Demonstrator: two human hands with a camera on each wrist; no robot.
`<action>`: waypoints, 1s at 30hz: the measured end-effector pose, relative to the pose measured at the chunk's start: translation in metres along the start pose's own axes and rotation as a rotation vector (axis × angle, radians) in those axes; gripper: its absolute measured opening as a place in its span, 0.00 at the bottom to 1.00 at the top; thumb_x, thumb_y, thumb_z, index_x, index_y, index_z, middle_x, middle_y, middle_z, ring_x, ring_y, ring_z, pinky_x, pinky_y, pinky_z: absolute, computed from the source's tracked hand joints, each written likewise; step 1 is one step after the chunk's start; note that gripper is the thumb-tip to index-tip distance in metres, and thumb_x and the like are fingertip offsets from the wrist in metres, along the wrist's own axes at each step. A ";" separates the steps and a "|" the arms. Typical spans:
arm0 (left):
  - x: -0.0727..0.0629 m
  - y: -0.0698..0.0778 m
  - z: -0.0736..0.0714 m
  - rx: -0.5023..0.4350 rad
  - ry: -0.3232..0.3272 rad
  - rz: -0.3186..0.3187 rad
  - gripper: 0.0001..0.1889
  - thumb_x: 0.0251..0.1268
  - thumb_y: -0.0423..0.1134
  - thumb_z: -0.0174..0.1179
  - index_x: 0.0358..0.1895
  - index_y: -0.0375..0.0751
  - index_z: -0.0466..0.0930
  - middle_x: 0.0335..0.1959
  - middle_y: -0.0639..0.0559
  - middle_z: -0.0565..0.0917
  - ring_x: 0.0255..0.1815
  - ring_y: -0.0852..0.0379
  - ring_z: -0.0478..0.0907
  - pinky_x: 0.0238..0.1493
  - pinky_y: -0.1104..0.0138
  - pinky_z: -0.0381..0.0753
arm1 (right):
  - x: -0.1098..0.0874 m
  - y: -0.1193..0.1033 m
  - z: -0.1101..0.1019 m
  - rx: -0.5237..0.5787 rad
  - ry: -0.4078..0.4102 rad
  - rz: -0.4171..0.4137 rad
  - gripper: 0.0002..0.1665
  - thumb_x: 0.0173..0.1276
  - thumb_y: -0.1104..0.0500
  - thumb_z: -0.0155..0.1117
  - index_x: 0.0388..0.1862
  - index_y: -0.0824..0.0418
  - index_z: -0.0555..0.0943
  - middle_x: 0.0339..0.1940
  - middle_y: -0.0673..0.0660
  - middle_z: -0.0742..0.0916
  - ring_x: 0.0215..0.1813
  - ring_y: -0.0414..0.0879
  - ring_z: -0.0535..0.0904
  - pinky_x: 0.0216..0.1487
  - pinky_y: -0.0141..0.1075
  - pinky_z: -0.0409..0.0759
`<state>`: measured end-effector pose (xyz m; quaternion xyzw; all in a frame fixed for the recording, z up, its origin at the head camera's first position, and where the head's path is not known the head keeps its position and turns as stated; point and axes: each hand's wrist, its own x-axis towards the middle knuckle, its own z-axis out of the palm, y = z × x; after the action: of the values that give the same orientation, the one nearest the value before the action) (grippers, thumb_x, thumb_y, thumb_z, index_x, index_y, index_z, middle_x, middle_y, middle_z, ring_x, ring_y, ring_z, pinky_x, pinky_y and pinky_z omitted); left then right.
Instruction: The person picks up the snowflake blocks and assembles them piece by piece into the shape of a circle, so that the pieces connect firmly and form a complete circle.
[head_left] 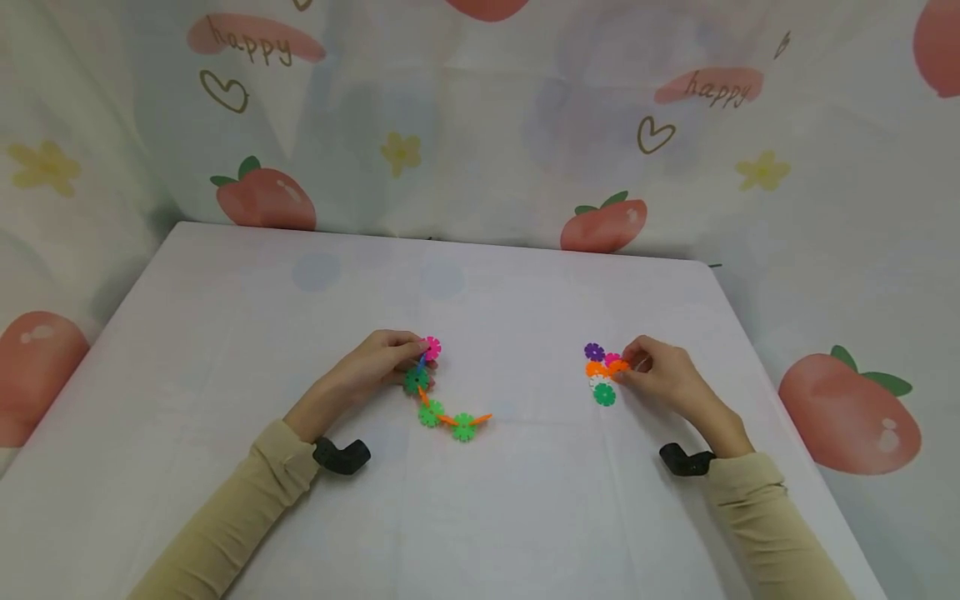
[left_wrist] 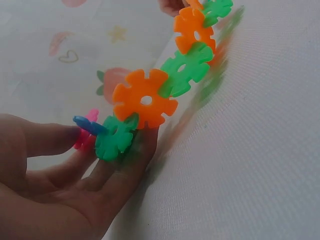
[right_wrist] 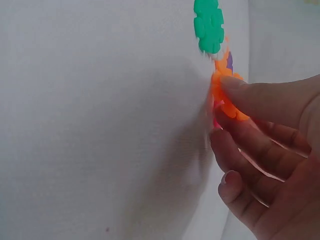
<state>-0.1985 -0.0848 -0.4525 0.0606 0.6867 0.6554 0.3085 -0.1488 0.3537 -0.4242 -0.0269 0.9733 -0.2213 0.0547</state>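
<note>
My left hand (head_left: 375, 360) pinches the pink end of a chain of notched plastic snowflake discs. From the pink disc (head_left: 431, 348) it runs through a blue disc (left_wrist: 89, 126), a dark green disc (left_wrist: 115, 139), an orange disc (left_wrist: 131, 102) and light green discs (head_left: 431, 413), ending in another orange piece (head_left: 482, 418). Fingers of the left hand sit under the dark green disc. On the right, my right hand (head_left: 666, 375) pinches an orange snowflake disc (right_wrist: 235, 111) between thumb and fingers, at the edge of a small group of loose discs.
The loose group holds a purple disc (head_left: 594, 352), a pink one partly covered, another orange disc (head_left: 594, 369), a white one and a green disc (head_left: 604, 395). All lie on a white-covered table (head_left: 510, 517). A printed cloth (head_left: 480, 125) hangs behind it.
</note>
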 end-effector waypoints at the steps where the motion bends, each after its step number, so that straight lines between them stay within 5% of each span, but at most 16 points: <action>1: 0.000 0.000 0.000 0.001 0.001 0.000 0.16 0.82 0.41 0.53 0.55 0.30 0.79 0.47 0.42 0.89 0.39 0.57 0.88 0.46 0.66 0.87 | 0.000 -0.001 0.001 -0.005 0.003 -0.015 0.15 0.66 0.60 0.73 0.46 0.67 0.80 0.37 0.61 0.86 0.41 0.53 0.79 0.41 0.39 0.78; 13: 0.000 -0.003 0.000 0.040 -0.007 0.032 0.15 0.82 0.40 0.53 0.51 0.29 0.80 0.46 0.41 0.89 0.37 0.56 0.89 0.45 0.67 0.87 | -0.002 -0.014 0.005 0.123 0.106 -0.130 0.12 0.70 0.67 0.68 0.51 0.60 0.85 0.40 0.59 0.89 0.38 0.51 0.84 0.37 0.28 0.81; 19: 0.000 -0.003 0.001 0.044 0.007 0.021 0.15 0.81 0.39 0.52 0.50 0.28 0.81 0.45 0.42 0.90 0.36 0.57 0.89 0.44 0.68 0.87 | 0.005 -0.033 0.016 0.239 0.081 -0.175 0.13 0.71 0.66 0.67 0.54 0.60 0.87 0.50 0.59 0.90 0.45 0.48 0.85 0.44 0.21 0.80; 30: 0.000 -0.003 0.001 0.041 0.011 0.026 0.14 0.81 0.37 0.51 0.50 0.27 0.81 0.44 0.41 0.90 0.36 0.58 0.88 0.43 0.68 0.86 | 0.017 -0.060 0.030 0.386 0.033 -0.222 0.13 0.69 0.64 0.71 0.52 0.61 0.87 0.46 0.59 0.91 0.43 0.47 0.88 0.42 0.25 0.83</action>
<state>-0.1973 -0.0843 -0.4552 0.0724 0.7010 0.6454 0.2948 -0.1601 0.2857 -0.4261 -0.1193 0.9047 -0.4085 0.0182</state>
